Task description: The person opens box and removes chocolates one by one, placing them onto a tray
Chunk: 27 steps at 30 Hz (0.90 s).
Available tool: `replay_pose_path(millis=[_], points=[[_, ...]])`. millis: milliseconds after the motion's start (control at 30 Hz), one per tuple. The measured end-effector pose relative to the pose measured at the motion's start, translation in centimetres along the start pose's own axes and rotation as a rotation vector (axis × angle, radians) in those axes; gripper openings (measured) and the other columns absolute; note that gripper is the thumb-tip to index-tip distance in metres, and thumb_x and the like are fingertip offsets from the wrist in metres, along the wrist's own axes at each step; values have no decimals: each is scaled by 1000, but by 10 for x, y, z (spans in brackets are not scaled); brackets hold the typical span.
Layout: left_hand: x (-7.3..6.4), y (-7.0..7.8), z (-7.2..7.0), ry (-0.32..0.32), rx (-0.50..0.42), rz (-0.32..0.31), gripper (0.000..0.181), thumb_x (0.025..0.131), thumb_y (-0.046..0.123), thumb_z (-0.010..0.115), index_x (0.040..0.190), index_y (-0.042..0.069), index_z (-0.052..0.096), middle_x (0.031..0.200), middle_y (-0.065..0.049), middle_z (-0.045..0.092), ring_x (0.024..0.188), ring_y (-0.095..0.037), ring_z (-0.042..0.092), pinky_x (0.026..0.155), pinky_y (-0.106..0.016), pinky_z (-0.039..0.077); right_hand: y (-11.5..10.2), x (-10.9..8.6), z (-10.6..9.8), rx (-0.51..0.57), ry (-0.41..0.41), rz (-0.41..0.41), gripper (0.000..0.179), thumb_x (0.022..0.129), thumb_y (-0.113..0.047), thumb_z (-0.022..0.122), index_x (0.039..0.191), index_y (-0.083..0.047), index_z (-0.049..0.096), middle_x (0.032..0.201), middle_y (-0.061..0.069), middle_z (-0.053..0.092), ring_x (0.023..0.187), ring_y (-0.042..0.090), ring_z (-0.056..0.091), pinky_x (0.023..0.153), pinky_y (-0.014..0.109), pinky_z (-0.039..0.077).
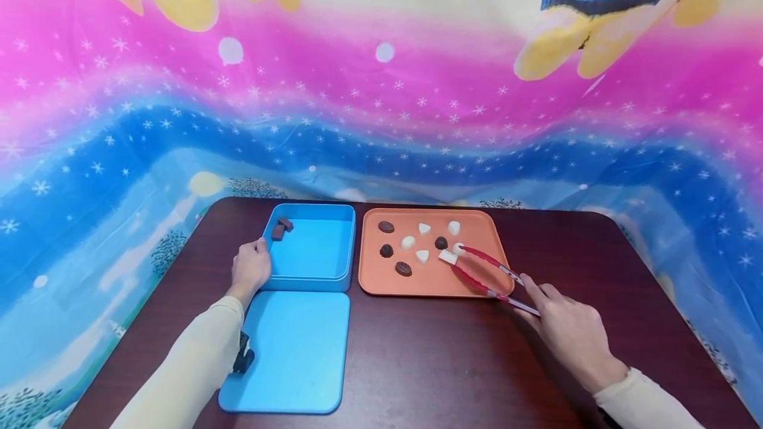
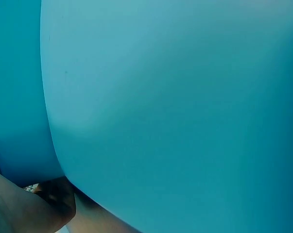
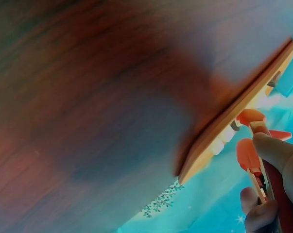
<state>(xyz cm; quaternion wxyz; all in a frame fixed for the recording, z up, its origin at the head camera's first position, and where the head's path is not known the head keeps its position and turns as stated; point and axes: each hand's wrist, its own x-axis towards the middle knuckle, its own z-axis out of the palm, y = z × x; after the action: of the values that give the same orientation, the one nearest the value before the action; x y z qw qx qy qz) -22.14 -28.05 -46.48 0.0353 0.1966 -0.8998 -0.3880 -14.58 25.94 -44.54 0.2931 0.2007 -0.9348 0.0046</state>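
My right hand [image 1: 572, 326] holds a pair of tongs [image 1: 507, 300] with red tips over the orange tray [image 1: 432, 286]. The tong arms stand apart, their tips right at a white rectangular piece [image 1: 448, 257] and a white round piece [image 1: 457, 248]. In the right wrist view, thumb and fingers grip the tongs [image 3: 260, 179]. On the left, my left hand [image 1: 250, 265] holds the side wall of a blue box [image 1: 310, 283]; its fingers are partly hidden. Brown rectangular chocolates [image 1: 278, 232] lie in the box's far left corner.
Several dark and white chocolates, such as a brown oval one [image 1: 386, 226] and a white pointed one [image 1: 424, 228], are spread over the tray. A blue lid [image 1: 292, 356] lies in front of the box. Behind the dark wooden table [image 1: 417, 363] hangs a printed cloth [image 1: 357, 104].
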Motion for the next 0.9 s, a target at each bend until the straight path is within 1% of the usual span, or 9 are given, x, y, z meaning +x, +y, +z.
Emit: replay_pose_path(millis=[67,100,167,233,367,600,667,833,900], points=[[0,1,0,0,2,1,49,111,40,20,80,9,42,69,-5,34,64,-22,41,68,-38,35,1,0,-1,10,-9,13,74,98,-72,35,126,-11,66,82,10,67,44,18,51,38,36,39],[-1,2,0,1,2,1,49,111,40,21,80,9,42,69,-5,34,64,-22,41,68,-38,36,1,0,-2,14,-21,24,68,96,-69,49,127,-12,65,83,10,67,43,18,49,38,36,38],[-1,2,-1,3,2,2,49,111,39,21,80,8,42,70,-5,34,65,-23,42,69,-39,36,2,0,-4,23,-42,46,64,85,-58,72,128,-12,65,85,11,68,42,18,46,38,35,37],[-1,3,0,4,2,0,48,111,39,21,80,8,42,70,-5,34,65,-23,42,69,-39,36,1,0,-6,34,-73,71,68,73,-44,85,129,-12,65,87,11,68,41,16,42,38,35,35],[-1,4,0,8,1,-4,48,111,39,21,80,9,42,69,-5,34,65,-23,42,69,-39,36,-2,1,-8,77,-137,145,74,70,-47,87,131,-14,63,85,7,66,42,14,37,40,34,33],[-2,6,-1,7,-5,2,48,111,39,21,78,9,41,68,-4,33,64,-22,40,67,-38,34,-7,7,-9,168,-250,286,86,69,-54,88,136,-10,56,76,2,54,51,14,44,44,35,34],[-2,6,-1,7,-4,2,49,111,39,21,79,9,41,68,-4,33,64,-22,40,67,-38,34,-7,9,-9,183,-258,303,86,69,-55,87,136,-10,57,78,3,57,54,16,48,45,36,36],[-3,5,-1,8,-10,1,48,111,39,22,79,9,42,68,-4,33,64,-22,40,67,-38,35,-11,11,-8,216,-256,321,87,70,-57,86,137,-8,57,93,13,67,67,26,62,49,42,43],[-4,4,-2,5,-15,-2,48,111,39,22,78,9,42,68,-4,33,63,-22,40,67,-38,35,-14,12,-7,242,-273,334,87,71,-58,85,137,-8,57,96,14,68,72,26,63,50,41,45]])
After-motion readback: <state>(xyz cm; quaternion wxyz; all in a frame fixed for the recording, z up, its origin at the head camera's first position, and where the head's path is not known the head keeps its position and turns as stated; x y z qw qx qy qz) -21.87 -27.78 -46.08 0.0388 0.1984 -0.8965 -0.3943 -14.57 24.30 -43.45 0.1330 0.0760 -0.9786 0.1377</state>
